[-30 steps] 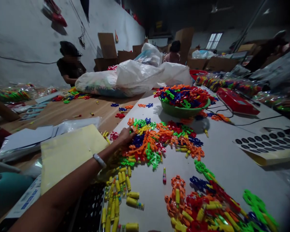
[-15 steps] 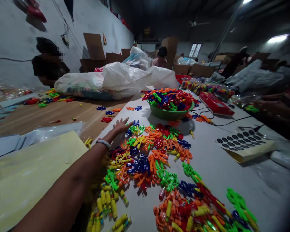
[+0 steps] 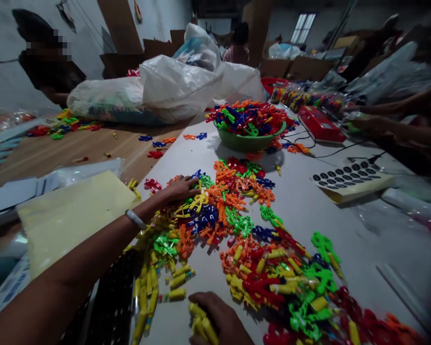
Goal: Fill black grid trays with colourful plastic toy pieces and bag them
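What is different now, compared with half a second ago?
The left hand has moved back from the far edge of the plastic pieces and is now over them. The right hand has come into view at the bottom, holding yellow tubes. The green bowl stayed in place.

Right hand [image 3: 224, 320], cut by the lower edge; yellow tubes [image 3: 209, 330] within its fingers, partly covered, count uncertain. Left hand [image 3: 181, 188], hiding part of the plastic pieces [image 3: 205, 218]; grip unclear. Co-worker's arms [image 3: 391, 128] at right, blurred and cropped; detail within the dark ovals [image 3: 347, 169], too small to tell.
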Motion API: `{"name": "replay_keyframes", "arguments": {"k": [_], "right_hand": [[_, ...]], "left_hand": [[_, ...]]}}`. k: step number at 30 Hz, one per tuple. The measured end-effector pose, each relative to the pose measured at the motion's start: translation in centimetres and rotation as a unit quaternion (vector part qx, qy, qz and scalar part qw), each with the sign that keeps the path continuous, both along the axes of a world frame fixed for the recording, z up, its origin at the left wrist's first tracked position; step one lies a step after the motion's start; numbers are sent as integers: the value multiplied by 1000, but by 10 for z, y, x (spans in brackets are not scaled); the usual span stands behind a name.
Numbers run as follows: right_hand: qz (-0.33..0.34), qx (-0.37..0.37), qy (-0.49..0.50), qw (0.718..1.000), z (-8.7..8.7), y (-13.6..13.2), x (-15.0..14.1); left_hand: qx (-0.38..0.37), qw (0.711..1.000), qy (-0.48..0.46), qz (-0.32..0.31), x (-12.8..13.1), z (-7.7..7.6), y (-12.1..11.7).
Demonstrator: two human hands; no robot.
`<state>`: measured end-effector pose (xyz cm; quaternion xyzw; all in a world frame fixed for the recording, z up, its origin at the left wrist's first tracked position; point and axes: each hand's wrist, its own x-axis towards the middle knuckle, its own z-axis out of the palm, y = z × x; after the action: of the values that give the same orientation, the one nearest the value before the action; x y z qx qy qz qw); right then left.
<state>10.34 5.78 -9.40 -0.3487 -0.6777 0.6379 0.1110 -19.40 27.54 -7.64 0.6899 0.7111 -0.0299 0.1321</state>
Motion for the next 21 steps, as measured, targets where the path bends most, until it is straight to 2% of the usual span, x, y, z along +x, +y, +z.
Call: {"name": "replay_keyframes", "arguments": {"k": [2,5,8,12,14,17,21], "right_hand": [[13,33,8,999,8,-4,3],[-32,39,27,998,21,-10,7],[-91,-11,58,994,23,-11,8],[-130,-106,94,981,8,-7,2],[-131,-110,100,980,0,-7,-2],[-115,-71,90,987,-7,-9,-3],[-133,-30,81,987,-3,-5,5]], "left_hand": [[2,1000,-1,-6,3,7,-21],[37,999,-3,-12,11,20,-50],[88,996,-2,-14,26,32,-80],[108,994,0,-8,57,40,-109],[110,994,8,23,76,39,-109],[98,991,12,92,96,40,-92],[62,987,-24,148,100,46,-72]]}}
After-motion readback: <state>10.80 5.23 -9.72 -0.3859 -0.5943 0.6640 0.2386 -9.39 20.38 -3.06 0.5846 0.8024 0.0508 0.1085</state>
